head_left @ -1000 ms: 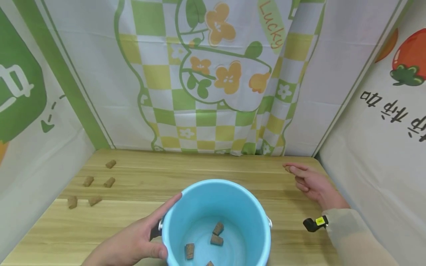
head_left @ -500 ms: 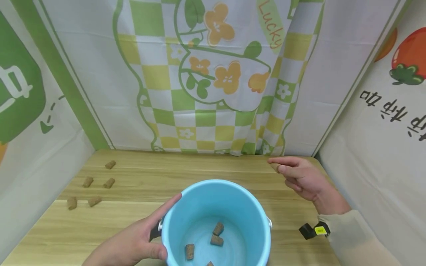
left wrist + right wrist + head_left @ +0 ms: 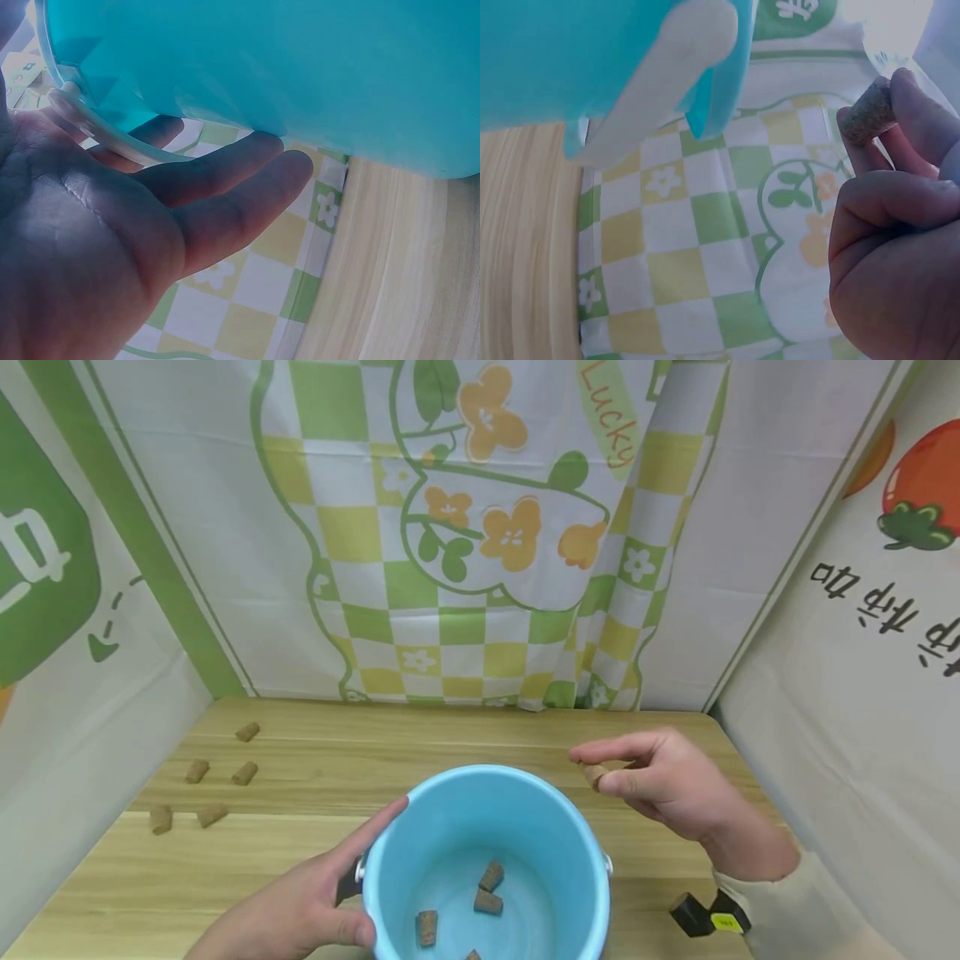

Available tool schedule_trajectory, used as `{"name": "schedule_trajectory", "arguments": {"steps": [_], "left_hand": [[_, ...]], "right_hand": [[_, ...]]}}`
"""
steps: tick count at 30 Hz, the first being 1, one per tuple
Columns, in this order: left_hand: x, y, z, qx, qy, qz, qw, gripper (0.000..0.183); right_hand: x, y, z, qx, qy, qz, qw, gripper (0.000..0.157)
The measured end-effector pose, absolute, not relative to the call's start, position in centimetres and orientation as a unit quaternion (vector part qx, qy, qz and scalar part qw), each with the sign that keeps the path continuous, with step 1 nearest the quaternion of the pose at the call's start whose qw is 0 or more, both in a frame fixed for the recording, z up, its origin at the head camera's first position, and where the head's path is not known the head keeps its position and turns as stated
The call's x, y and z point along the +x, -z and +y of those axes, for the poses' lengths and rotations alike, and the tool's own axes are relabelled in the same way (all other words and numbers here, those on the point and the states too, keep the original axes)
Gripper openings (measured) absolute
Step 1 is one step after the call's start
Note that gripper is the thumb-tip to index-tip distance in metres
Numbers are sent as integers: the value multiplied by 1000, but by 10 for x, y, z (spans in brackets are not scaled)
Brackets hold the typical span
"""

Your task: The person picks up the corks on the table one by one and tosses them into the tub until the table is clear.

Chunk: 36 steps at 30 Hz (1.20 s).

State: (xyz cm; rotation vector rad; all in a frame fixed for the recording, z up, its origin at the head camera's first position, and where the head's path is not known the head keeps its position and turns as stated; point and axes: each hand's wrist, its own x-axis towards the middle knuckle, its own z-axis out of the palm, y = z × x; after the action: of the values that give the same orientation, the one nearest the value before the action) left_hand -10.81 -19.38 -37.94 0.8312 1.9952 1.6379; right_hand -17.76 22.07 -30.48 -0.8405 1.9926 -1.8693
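A light-blue bucket (image 3: 487, 806) stands at the front of the wooden table. My left hand (image 3: 296, 893) rests against its left outer wall, thumb on the near side and index finger along the far side. In the left wrist view its fingers (image 3: 247, 206) reach out nearly straight beneath the blue wall, close to the white handle (image 3: 112, 135). Just beyond the bucket's right rim, my right hand (image 3: 678, 789) pinches a cork (image 3: 595, 774) between thumb and fingers. The right wrist view shows that same cork (image 3: 868, 111) held near the fingertips. Several corks (image 3: 488, 901) lie on the bucket's floor.
Several more corks (image 3: 243, 772) lie scattered on the table's (image 3: 322, 743) left side. A checked curtain (image 3: 450, 643) hangs behind the back edge, and printed cloth walls (image 3: 840, 710) close off both sides. A black device with a yellow label (image 3: 726, 922) is strapped to the right wrist.
My right hand has moved left and nearer with the cork, from the table's far right toward the bucket's right rim. The left hand and bucket have stayed nearly still.
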Motion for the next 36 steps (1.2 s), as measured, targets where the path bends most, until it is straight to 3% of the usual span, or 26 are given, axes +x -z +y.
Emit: {"name": "schedule_trajectory", "arguments": {"steps": [12, 20, 30, 36], "left_hand": [[-108, 380, -193, 299, -604, 704, 225, 96], [-108, 380, -192, 295, -610, 698, 230, 96], [-109, 381, -193, 301, -605, 702, 226, 96], [-110, 380, -194, 304, -602, 703, 226, 97]], "right_hand": [[-155, 301, 201, -316, 586, 736, 123, 27], [-145, 301, 193, -345, 469, 812, 46, 26], [-144, 299, 192, -343, 457, 819, 49, 27], [-143, 298, 193, -353, 443, 823, 35, 42]]}}
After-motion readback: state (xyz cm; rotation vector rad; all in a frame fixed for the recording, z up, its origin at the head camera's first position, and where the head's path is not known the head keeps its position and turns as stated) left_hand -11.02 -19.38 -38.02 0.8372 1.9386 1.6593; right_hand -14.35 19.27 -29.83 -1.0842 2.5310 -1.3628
